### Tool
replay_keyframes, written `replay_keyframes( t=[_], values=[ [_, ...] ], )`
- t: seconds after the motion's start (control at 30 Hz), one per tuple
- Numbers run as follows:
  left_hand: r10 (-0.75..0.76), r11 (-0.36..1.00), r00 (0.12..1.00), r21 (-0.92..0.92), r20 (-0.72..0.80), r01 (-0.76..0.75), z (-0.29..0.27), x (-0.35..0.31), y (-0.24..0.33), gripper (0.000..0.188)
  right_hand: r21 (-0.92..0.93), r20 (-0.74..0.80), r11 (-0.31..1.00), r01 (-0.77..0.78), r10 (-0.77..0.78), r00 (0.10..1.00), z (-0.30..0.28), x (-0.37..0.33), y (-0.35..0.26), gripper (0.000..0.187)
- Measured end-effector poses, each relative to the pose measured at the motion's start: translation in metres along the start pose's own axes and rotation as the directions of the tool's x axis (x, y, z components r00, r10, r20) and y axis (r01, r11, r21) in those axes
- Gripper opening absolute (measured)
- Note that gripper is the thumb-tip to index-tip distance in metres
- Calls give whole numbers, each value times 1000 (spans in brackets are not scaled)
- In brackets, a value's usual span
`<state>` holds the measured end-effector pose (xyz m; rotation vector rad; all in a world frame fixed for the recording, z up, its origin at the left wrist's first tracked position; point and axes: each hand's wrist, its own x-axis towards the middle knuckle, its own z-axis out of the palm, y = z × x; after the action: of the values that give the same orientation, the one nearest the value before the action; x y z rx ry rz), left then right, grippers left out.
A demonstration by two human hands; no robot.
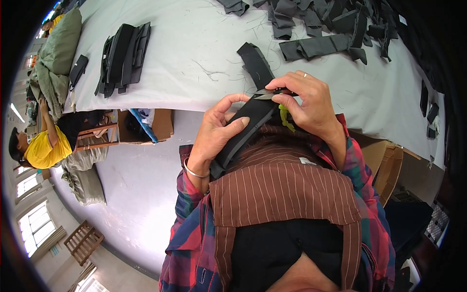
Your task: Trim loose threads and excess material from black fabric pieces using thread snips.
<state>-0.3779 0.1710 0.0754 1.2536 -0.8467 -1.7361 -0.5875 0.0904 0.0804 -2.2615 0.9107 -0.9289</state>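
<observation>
My left hand (214,129) grips a long black fabric strip (250,117), thumb on top and fingers beneath. The strip slants from near my apron up onto the table's front edge, where its far end (256,63) lies. In my right hand (309,100) is a pair of thread snips (266,94), pinched between thumb and fingers. Its pointed metal blades lie across the strip, and they look slightly apart. A yellow-green cloth tie (285,117) dangles below the right thumb, apparently from the snips' handle. The right hand's lower fingers are partly hidden.
A white-covered table (175,73) spans the front, with loose thread ends on it. Black strips are stacked (124,58) at left; more lie in a loose heap (316,19) at far right. Cardboard boxes (163,125) stand under the table. A person in yellow (48,148) works at far left.
</observation>
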Motion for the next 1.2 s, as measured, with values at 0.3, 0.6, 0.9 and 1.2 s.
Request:
replay_keyframes(
  t=[0.3, 0.6, 0.9, 1.2],
  values=[
    [-16, 999, 1000, 36, -10, 16, 0, 0, 3, 36, -53, -21, 999, -11, 10, 1000, -2, 2, 2, 18],
    [-26, 999, 1000, 45, -1, 26, 0, 0, 5, 35, -22, 56, 1000, 11, -10, 998, -2, 3, 1, 19],
    [-24, 999, 999, 40, -35, 25, -1, 3, 2, 34, -10, -14, 1000, -2, 1, 1000, 1, 4, 5, 18],
    [122, 926, 990, 369, -76, -85, 1, 9, -1, 34, -111, 60, 994, 14, -8, 998, 2, 3, 7, 16]
  ],
)
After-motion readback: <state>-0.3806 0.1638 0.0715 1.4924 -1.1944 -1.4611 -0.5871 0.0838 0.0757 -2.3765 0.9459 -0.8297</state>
